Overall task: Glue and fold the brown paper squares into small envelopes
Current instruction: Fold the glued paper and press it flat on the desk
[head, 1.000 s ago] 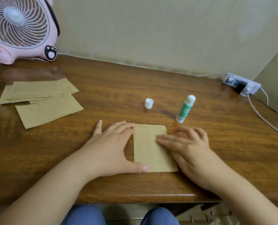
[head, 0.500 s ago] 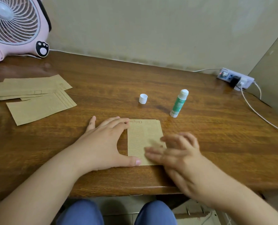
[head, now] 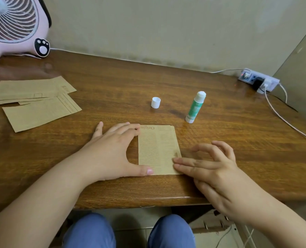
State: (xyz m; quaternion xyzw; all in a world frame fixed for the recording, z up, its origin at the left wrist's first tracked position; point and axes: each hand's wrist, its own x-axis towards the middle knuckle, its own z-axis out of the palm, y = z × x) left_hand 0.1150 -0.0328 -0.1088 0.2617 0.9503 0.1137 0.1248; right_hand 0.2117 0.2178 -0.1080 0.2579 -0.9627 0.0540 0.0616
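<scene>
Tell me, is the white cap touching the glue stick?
Apart. The head view shows bare table between the white cap and the upright glue stick.

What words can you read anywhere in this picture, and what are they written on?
"Origin", upside down and partly hidden under the left hand: top edge of the folded brown paper.
Small print below it: too small to read.
Green glue stick label: blurred.
Brown paper pile: print too small to read.
Nothing else carries readable text.
</scene>
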